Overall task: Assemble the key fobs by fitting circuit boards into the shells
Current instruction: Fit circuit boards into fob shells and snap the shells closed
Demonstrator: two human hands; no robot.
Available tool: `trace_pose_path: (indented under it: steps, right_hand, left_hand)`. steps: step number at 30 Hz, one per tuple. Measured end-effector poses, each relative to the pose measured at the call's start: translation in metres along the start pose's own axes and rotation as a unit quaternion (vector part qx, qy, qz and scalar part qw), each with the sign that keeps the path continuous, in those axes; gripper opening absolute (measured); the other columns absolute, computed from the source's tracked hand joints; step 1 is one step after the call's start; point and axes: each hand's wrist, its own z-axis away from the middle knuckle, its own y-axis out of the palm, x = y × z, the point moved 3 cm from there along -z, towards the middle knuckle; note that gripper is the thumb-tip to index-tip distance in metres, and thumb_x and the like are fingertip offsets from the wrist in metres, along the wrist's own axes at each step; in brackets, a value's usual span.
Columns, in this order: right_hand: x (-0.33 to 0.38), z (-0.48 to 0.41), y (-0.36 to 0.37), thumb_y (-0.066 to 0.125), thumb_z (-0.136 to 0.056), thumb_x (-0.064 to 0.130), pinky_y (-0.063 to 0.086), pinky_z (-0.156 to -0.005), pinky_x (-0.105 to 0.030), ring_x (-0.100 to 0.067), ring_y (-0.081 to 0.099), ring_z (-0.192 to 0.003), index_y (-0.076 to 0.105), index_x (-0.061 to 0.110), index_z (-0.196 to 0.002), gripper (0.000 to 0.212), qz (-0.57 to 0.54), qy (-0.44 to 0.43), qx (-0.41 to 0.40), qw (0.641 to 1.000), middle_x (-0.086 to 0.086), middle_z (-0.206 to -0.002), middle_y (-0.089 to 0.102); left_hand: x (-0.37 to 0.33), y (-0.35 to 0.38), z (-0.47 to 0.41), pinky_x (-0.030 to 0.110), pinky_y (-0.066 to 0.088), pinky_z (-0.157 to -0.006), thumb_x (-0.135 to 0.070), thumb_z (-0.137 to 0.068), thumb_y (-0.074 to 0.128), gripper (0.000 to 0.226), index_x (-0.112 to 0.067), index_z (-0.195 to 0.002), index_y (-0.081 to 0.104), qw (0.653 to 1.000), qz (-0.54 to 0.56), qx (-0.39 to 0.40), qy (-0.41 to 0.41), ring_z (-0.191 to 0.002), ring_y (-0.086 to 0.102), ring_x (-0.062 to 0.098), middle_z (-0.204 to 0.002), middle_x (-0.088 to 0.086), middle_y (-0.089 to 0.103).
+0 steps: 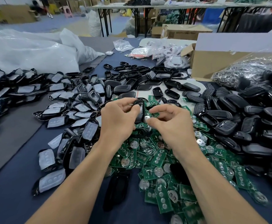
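My left hand (117, 117) grips a black key fob shell (140, 111) above the middle of the table. My right hand (169, 120) pinches a green circuit board (149, 115) with a silver coin cell at the shell's open side, touching it. Below both hands lies a heap of green circuit boards (161, 167). Black shell halves (238, 110) are piled to the right. Shells with grey rubber button pads (77, 109) are spread to the left.
An open cardboard box (213, 62) and a clear bag of metal rings (245, 70) stand at the back right. Large white plastic bags (28, 49) fill the back left. Small bagged parts (164, 52) lie behind the shells. A dark blue cloth (19, 188) covers the table.
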Motion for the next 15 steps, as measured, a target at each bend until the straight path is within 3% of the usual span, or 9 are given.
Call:
trace_pose_path:
  steps: [4,7,9,13,15]
  right_hand:
    - [0.0005,-0.0007,0.0018,0.082,-0.073,-0.001,0.058,-0.059,-0.032,-0.013,0.072,-0.064,0.078,0.03,-0.087,0.035,0.013,-0.004,0.02,1.0,0.005,-0.073,0.078]
    - [0.0007,0.0,0.0008,0.088,-0.07,0.009,0.043,-0.046,-0.022,-0.009,0.058,-0.046,0.076,0.037,-0.081,0.032,0.023,0.007,-0.027,0.999,0.007,-0.064,0.074]
    - [-0.001,0.0,-0.0002,0.09,-0.072,0.022,0.038,-0.041,-0.018,-0.006,0.051,-0.04,0.076,0.032,-0.078,0.018,0.026,0.01,-0.061,0.998,0.008,-0.059,0.071]
    - [0.0005,0.0043,0.0009,0.076,-0.09,0.031,0.026,-0.037,-0.019,-0.009,0.031,-0.038,0.065,0.023,-0.074,0.021,0.032,0.001,-0.075,0.997,0.002,-0.046,0.052]
    - [0.0035,0.0062,0.0012,0.067,-0.095,0.031,0.027,-0.038,-0.022,-0.011,0.032,-0.04,0.061,0.023,-0.075,0.023,0.038,0.003,-0.057,0.998,0.005,-0.049,0.053]
  left_hand:
    - [-0.0001,0.0011,-0.0019,0.016,0.048,-0.045,-0.021,-0.09,0.077,0.025,-0.022,-0.115,0.078,1.0,-0.004,-0.001,-0.009,-0.045,0.065,0.003,-0.084,-0.006,0.08]
    - [0.0004,0.0016,-0.0005,0.016,0.048,-0.043,-0.02,-0.091,0.076,0.027,-0.021,-0.118,0.077,1.0,-0.002,0.005,-0.007,-0.043,0.065,0.006,-0.091,0.002,0.081]
    - [0.0011,0.0016,-0.0006,0.017,0.048,-0.042,-0.02,-0.093,0.075,0.028,-0.022,-0.121,0.076,1.0,0.001,0.007,-0.007,-0.042,0.065,0.008,-0.097,0.007,0.08]
    - [0.005,0.0033,-0.0019,0.023,0.053,-0.046,-0.023,-0.095,0.073,0.034,-0.028,-0.128,0.072,0.999,0.011,0.026,-0.016,-0.043,0.067,0.015,-0.099,0.013,0.079]
    - [0.0072,0.004,-0.0019,0.022,0.054,-0.047,-0.024,-0.094,0.073,0.034,-0.028,-0.128,0.072,0.999,0.015,0.031,-0.018,-0.045,0.069,0.016,-0.098,0.015,0.078]
